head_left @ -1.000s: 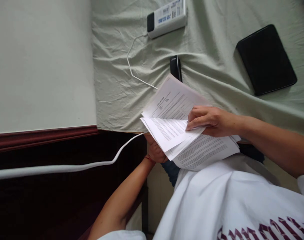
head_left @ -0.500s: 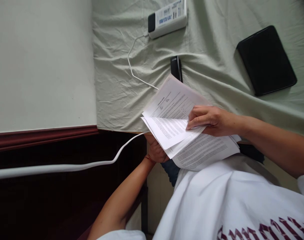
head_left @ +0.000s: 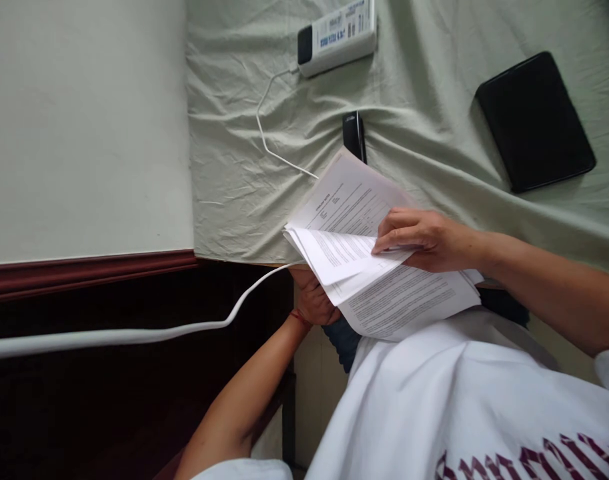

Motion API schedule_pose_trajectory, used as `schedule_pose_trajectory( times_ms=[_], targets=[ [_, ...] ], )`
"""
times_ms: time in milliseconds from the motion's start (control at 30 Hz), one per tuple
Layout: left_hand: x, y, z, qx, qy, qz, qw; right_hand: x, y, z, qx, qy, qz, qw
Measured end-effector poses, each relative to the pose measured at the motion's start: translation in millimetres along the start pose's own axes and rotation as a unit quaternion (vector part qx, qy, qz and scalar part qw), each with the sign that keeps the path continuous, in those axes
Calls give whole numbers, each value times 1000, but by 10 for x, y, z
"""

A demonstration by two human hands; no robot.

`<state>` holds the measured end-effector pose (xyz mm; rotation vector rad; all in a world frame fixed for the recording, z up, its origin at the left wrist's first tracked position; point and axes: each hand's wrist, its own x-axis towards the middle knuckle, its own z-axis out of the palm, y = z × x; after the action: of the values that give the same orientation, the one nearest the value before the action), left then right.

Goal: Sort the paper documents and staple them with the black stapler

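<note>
A sheaf of printed paper sheets (head_left: 399, 307) lies between my hands at the front edge of the cloth-covered table, reaching down over my lap. My right hand (head_left: 414, 237) pinches the edge of a partly lifted page (head_left: 341, 257), which curls toward me. Behind that page, another printed sheet (head_left: 354, 193) rests against the cloth. My left hand (head_left: 314, 300), with a red string at the wrist, is closed under the lower left of the papers. Its fingertips are partly hidden by the sheets.
On the green cloth (head_left: 234, 213) lie a white power bank (head_left: 339, 40) with a white cable (head_left: 264, 127), a black stapler-like object (head_left: 354, 137) behind the papers, and a black flat case (head_left: 537, 123) at right. A thicker white cable (head_left: 184, 329) crosses the left side below a pale wall (head_left: 84, 133).
The lifted page has bent a little further, its free lower corner shifting up and left. My right hand has risen very slightly. My left hand is nearly still.
</note>
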<state>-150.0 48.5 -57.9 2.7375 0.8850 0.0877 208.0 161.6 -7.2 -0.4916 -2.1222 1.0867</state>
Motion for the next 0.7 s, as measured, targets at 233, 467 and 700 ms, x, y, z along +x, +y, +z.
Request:
schedule_pose_trajectory(
  times_ms=[233,467,700],
  targets=[
    [7,-34,43,59,102,90,989,37,-11,-3,-135,147,79,977],
    [54,-18,8,73,113,95,986,-10,23,-3,-216,245,188,926],
    [34,-24,20,80,106,94,987,-47,111,51,-209,214,226,927]
  ],
)
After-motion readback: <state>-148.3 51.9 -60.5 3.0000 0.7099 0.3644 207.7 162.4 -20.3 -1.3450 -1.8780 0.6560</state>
